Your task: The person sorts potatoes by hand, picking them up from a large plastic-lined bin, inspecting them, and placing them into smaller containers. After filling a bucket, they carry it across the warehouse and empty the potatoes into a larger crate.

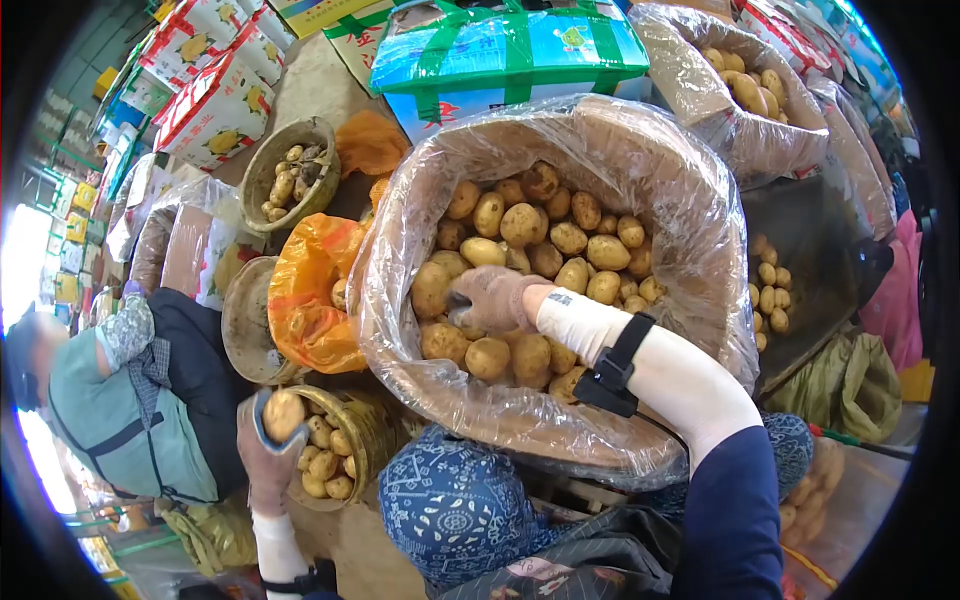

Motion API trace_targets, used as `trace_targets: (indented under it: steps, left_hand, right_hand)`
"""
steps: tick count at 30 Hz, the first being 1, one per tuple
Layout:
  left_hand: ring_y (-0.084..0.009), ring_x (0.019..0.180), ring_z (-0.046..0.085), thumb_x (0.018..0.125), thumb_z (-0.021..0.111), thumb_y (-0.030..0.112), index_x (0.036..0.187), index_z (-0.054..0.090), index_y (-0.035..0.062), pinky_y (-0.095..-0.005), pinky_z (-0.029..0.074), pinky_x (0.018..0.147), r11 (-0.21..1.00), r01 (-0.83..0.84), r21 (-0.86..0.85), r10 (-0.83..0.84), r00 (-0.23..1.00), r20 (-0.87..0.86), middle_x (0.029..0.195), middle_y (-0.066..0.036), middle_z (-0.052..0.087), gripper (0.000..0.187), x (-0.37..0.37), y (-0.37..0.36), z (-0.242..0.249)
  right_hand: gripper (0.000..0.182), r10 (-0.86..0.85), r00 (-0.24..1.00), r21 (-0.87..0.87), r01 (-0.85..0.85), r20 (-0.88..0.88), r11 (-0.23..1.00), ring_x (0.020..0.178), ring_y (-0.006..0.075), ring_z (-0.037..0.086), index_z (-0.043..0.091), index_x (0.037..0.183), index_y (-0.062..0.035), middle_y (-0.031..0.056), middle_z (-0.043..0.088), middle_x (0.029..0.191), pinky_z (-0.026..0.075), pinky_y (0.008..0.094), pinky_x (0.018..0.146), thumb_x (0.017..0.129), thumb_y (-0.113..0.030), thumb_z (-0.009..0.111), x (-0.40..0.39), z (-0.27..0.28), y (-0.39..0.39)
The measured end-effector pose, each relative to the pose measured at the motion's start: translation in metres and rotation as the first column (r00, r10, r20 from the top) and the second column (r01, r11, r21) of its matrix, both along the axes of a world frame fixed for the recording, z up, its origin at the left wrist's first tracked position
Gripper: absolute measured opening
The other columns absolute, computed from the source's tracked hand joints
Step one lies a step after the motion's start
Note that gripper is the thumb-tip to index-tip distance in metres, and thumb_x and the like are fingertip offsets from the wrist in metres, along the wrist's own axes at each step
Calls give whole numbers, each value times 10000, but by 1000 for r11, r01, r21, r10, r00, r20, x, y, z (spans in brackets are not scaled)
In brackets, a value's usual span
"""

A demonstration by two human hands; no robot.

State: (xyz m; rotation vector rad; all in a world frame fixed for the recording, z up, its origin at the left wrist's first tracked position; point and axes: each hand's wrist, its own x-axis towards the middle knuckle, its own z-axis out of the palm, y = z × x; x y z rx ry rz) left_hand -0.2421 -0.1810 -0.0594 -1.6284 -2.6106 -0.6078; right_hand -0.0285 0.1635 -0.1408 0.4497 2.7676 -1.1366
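Note:
A large potato [284, 414] is held in my left hand [268, 452], which wears a brown glove with a grey-blue palm. Just beside and below that hand stands a round basket [375, 440] with several smaller potatoes [322, 460]. My right hand [493, 299], gloved in brown, is down inside a big cardboard box [690, 215] lined with clear plastic. Its fingers are curled against the potatoes [487, 357] in the box, and their tips are hidden, so what they grip cannot be seen.
An orange mesh bag [310, 300] and a bowl-like tub [245, 325] sit left of the box. A tub of potatoes [250, 195] stands farther back. Blue carton [510, 60] behind; another potato box [740, 130] at back right. A person [140, 410] sits at left.

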Motion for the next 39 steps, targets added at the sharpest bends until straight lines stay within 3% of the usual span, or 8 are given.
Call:
trace_targets:
  steps: [4,8,15,18,26,34,36,39]
  left_hand:
    - [-392,1050,576,643,813,105,1293,508,-11,-447,478,940,932,-93,-351,102,995,5,1201,-202,557,727,-7,-58,-18]
    - [-397,1189,511,728,749,32,1287,534,-25,-431,435,1009,984,-175,28,154,923,353,1259,-215,537,601,20,11,1]
    - [-342,1179,550,756,764,244,1167,635,69,-472,366,1080,706,692,-150,-707,702,-88,1231,-151,582,465,74,153,27]
    - [-332,1126,561,718,780,257,1046,669,112,-495,374,1068,637,733,-239,-703,679,212,1118,-111,628,375,56,148,7]
    - [-273,859,652,706,797,95,1017,661,40,-368,529,765,950,282,133,-304,932,196,973,-140,646,344,55,102,20]
    - [-175,1018,607,702,887,274,1349,446,-19,-311,530,874,908,-18,419,-336,565,753,1198,-95,572,836,75,141,25]
    - [-176,1037,602,701,870,203,1331,458,-27,-310,516,906,916,-82,393,-281,567,774,1174,-91,584,787,67,130,32]
    - [-181,1004,624,687,852,155,1271,508,-31,-319,520,887,983,-16,181,-109,743,661,1114,-104,625,704,29,78,17]
  right_hand:
    - [591,84,941,-57,-69,328,996,1126,329,621,655,1181,-38,185,664,1176,494,402,938,830,-514,667,-17,-27,-28]
    - [658,25,927,-112,19,374,994,1110,336,629,641,1175,2,195,646,1207,508,419,921,761,-500,743,-26,-17,-44]
    - [660,-216,974,-719,202,74,665,843,139,635,547,1307,-64,59,648,1101,548,281,729,754,-291,827,38,17,-5]
    - [722,-219,976,-727,147,-5,671,1027,145,579,498,1376,-83,57,619,1181,473,301,909,748,-227,826,68,41,5]
    - [605,-312,948,-873,95,-68,479,952,114,630,522,1310,-31,66,648,1105,539,248,815,792,-178,799,85,62,3]
    - [456,-176,948,-907,-182,-264,380,738,130,688,611,1157,22,100,692,981,555,261,687,919,-366,640,17,103,-29]
    - [451,-157,985,-842,20,-78,539,769,115,665,577,1279,-20,92,686,985,550,254,708,928,-295,646,19,100,-12]
    - [548,92,991,-49,-97,-97,994,954,243,674,565,1300,-39,152,677,1098,543,371,832,810,-250,692,19,14,-6]
